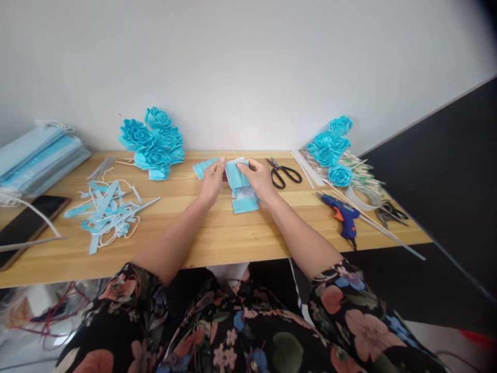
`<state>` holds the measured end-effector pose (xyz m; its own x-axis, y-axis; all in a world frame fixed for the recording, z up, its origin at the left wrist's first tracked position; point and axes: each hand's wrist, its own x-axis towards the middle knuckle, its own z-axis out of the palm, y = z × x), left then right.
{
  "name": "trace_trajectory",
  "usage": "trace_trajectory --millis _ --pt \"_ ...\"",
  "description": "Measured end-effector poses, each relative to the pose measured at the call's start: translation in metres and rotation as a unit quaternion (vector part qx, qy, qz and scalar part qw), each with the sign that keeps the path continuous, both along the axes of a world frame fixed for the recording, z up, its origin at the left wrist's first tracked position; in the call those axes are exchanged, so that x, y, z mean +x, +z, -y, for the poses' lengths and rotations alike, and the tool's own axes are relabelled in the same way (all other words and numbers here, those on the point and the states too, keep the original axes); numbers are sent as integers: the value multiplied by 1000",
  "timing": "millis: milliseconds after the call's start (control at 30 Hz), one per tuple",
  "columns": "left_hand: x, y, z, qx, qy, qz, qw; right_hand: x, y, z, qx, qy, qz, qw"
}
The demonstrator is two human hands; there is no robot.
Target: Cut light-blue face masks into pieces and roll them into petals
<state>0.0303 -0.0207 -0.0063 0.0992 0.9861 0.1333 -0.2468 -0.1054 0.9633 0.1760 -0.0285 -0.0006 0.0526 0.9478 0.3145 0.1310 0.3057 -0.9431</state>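
Both my hands meet over the middle of the wooden table. My right hand (259, 178) pinches a cut piece of blue face-mask fabric (237, 175) with the thumb on its front. At the fabric's left edge, my left hand (212, 181) is closed, thumb against fingers; its fingertips are partly hidden behind the edge. More cut blue fabric (245, 204) lies on the table just below the right hand. Another blue piece (202, 168) is behind the left hand. Black-handled scissors (282, 173) rest to the right of my right hand.
Blue fabric flowers (153, 142) stand at back left, with more flowers (330, 147) at back right. Cut strips and ear loops (108, 210), a phone (29, 225) and stacked masks (39, 158) are left. A blue glue gun (344, 213), clear tape (363, 197) and pliers (390, 212) are right.
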Motion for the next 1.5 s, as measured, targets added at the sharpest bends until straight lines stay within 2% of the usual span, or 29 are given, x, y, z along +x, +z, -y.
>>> trace_trajectory --millis 167,333,467,567,900,1500 --pt "1 1 1 24 -30 -5 999 0 3 1 16 -21 -6 1000" --pt "0 -2 -3 24 -11 -15 1000 -1 4 1 20 -2 -53 998" --pt "-1 -4 -5 23 3 -16 1000 -2 7 1 -32 34 -120 992" --pt "-1 -5 -5 27 5 -13 1000 -2 7 1 -62 42 -135 988" --pt "0 -4 -3 28 2 -21 999 -3 8 2 -54 -3 -110 993" --pt "-2 4 0 11 2 -28 1000 -2 1 1 -30 -15 -76 997"
